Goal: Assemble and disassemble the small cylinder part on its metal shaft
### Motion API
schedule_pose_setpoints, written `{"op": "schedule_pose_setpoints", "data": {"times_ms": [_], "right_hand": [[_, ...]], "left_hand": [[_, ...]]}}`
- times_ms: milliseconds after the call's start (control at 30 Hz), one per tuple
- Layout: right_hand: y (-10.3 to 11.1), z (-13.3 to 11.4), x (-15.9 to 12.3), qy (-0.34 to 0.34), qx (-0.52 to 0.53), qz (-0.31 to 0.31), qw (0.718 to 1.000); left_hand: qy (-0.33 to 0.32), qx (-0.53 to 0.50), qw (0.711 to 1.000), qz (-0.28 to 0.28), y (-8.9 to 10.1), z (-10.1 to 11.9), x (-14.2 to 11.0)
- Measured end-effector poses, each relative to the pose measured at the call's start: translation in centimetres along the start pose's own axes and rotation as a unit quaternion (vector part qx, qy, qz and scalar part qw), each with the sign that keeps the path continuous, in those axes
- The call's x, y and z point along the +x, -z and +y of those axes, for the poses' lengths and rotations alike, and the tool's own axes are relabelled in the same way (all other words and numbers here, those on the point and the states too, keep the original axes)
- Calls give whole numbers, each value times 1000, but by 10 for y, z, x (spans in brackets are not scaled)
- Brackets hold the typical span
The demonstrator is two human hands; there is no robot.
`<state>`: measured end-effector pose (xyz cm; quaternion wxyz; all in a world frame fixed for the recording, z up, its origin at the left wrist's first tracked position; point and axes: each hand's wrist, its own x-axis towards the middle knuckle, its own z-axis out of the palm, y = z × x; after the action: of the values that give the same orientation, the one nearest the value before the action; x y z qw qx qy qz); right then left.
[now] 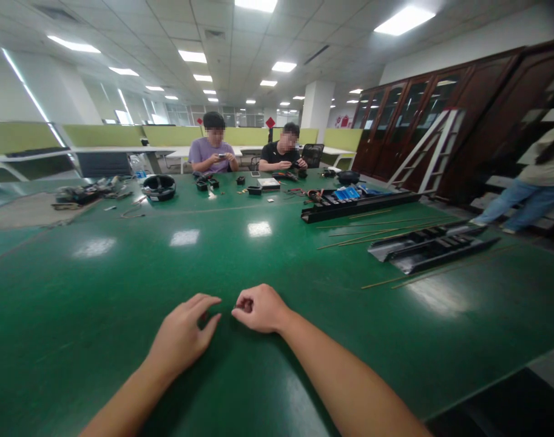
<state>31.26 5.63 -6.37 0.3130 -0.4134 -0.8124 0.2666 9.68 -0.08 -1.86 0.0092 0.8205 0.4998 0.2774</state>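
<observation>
My left hand (185, 332) is just above the green tabletop (135, 279), with thumb and fingers spread and nothing visible between them. To its right, a small gap away, my right hand (262, 308) is closed, its fingers curled in and the thumb pressed against them. A small dark patch shows inside that curl; whether it is an object or shadow I cannot make out. The two hands do not touch.
Black metal channels (440, 246) and thin brass-coloured rods (363, 237) lie to the right. Beyond are a black round case (159, 187), a white box (268, 184) and two seated people handling small things. A stepladder (434, 152) stands by the cabinets; another person is at far right.
</observation>
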Motion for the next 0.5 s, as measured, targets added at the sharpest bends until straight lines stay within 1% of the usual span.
{"op": "schedule_pose_setpoints", "data": {"times_ms": [67, 100, 167, 233, 367, 433, 500], "right_hand": [[3, -3, 0, 19, -35, 1, 999], [4, -4, 0, 18, -47, 1, 999], [6, -3, 1, 9, -65, 0, 998], [6, -1, 2, 2, -77, -4, 997], [5, 0, 4, 9, -93, -2, 996], [4, -1, 3, 14, -96, 3, 995], [4, -2, 1, 11, -78, 1, 997]], "left_hand": [[-26, -20, 999, -39, -22, 15, 13], [-40, -28, 997, -52, -30, 21, 18], [-64, -36, 994, -75, -38, 29, 23], [-72, -31, 993, -88, -41, 31, 26], [-87, 5, 991, -98, -47, 29, 28], [-111, 17, 989, -96, -49, 25, 27], [-125, 24, 989, -79, -46, 14, 23]]}}
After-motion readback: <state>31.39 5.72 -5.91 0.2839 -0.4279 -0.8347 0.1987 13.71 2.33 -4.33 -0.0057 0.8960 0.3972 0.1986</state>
